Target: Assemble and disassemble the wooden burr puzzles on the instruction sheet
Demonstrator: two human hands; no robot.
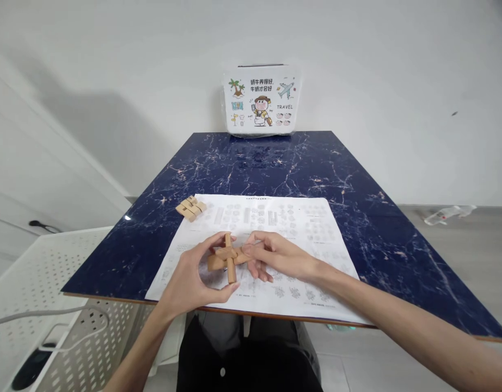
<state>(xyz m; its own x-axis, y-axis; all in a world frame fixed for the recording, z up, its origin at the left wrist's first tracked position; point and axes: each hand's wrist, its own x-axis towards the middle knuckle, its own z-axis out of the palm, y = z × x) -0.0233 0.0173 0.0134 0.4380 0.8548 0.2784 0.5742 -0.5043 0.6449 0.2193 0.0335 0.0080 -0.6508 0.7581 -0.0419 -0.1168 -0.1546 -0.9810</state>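
Crossed wooden pieces [230, 267] are held by left hand [189, 276] and right hand [279, 255]; slippage could be caused by uneven pressure.

White wall [377, 71]; grey floor [459, 245]; blue marbled table [271, 169]; white perforated stand [98, 356].

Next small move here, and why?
I'd probably brace with the left hand and gently nudge the crosspiece with the right hand to check for play. The left hand spans the wooden bar end to end, and the right hand is at the crosspiece's outer end. The wooden pieces by the printed sheet's far-left corner can likely wait.
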